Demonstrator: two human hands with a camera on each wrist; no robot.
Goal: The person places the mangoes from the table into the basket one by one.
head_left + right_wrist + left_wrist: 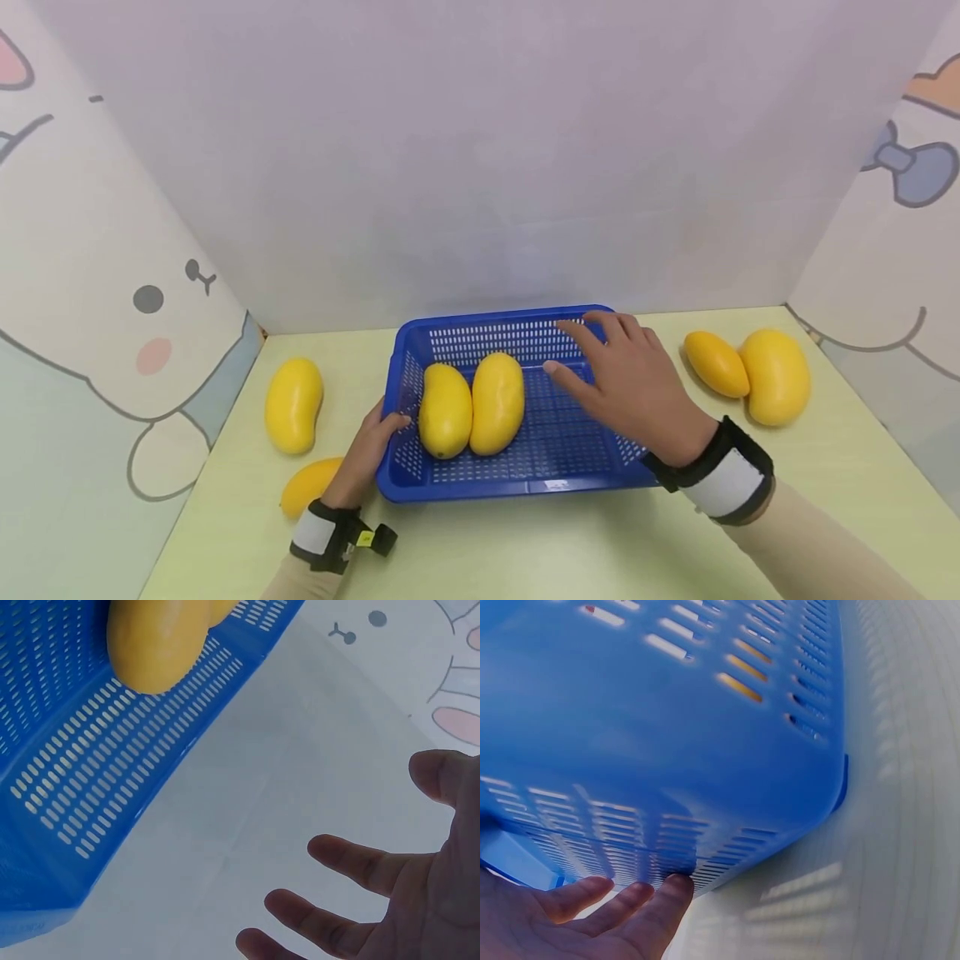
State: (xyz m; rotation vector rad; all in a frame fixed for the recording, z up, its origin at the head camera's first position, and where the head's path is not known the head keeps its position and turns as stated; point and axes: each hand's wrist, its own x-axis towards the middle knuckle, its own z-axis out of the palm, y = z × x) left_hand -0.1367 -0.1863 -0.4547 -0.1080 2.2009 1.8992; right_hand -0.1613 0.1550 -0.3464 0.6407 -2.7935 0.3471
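A blue plastic basket point(555, 487) with slotted walls holds two yellow mangoes side by side in its left half, the left mango point(446, 412) and the right mango point(498, 404). My left hand point(367, 450) grips the basket's left end, thumb over the rim; in the left wrist view its fingers point(656, 911) lie against the slotted outer wall. Above the basket's right part hovers my right hand point(637, 387), fingers spread and holding nothing. The right wrist view shows that hand's fingers point(360, 862) apart from the basket point(112, 802), where a mango point(157, 645) is visible.
Left of the basket lie a yellow mango point(293, 406) and an orange-yellow mango point(310, 486), partly behind the left wrist. Two more, a smaller mango point(716, 364) and a larger mango point(776, 377), touch at the right. A pale wall point(487, 167) stands behind the table point(480, 550).
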